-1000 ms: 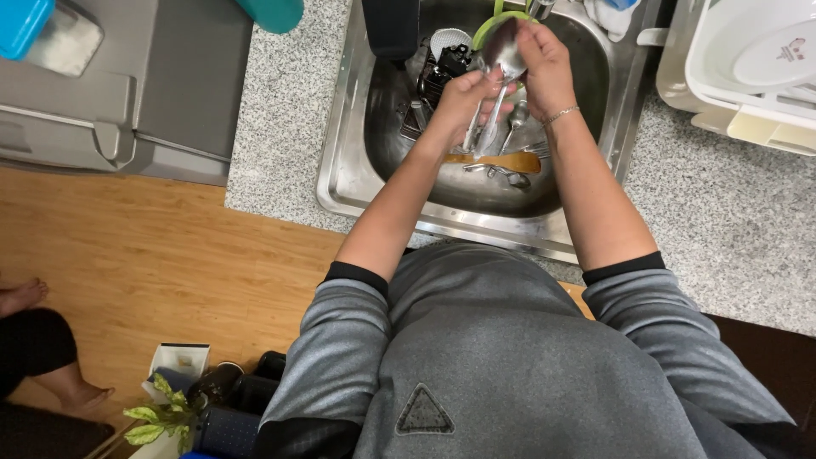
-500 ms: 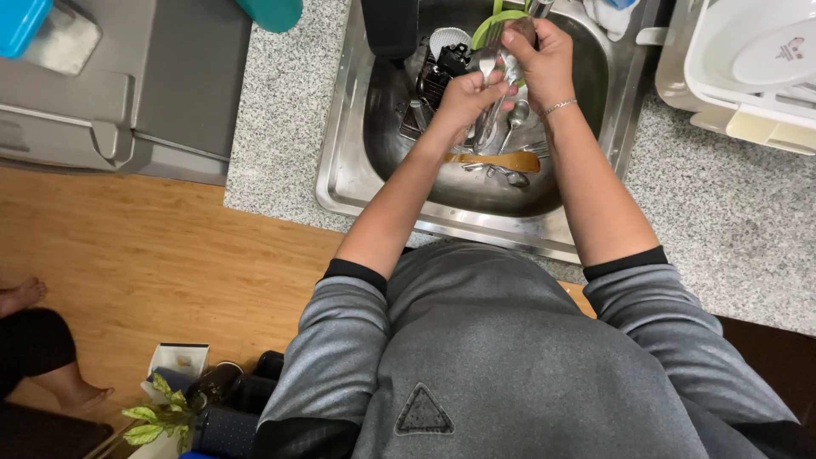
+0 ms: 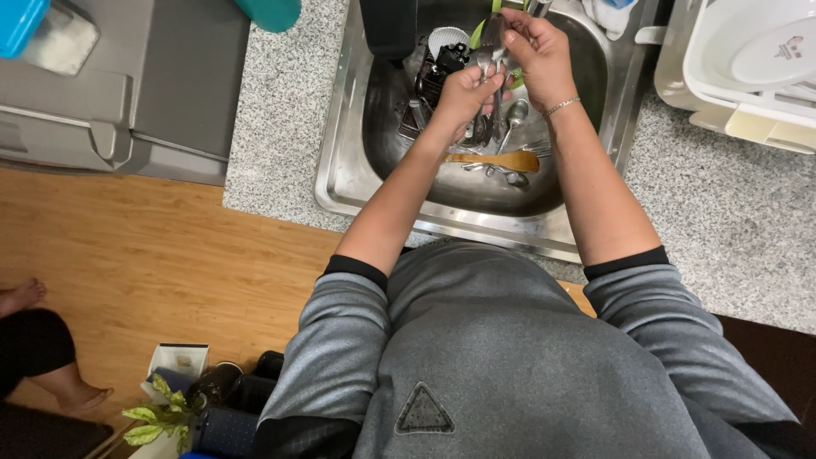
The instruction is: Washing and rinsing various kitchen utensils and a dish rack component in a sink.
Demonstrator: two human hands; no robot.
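Head view – spoon betw both hands' fingers

- You face a speckled granite counter with a steel sink set in it.
- A white dish rack sits on its right side.

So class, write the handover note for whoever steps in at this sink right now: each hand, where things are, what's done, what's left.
Left hand: closed on a metal spoon over the sink.
Right hand: pinching the same spoon near its top, by a green scrubber.
In the basin: wooden spatula, loose cutlery, black utensils.
Done: white dishes in the rack.
Left: the spoon in hand and the pile in the basin.
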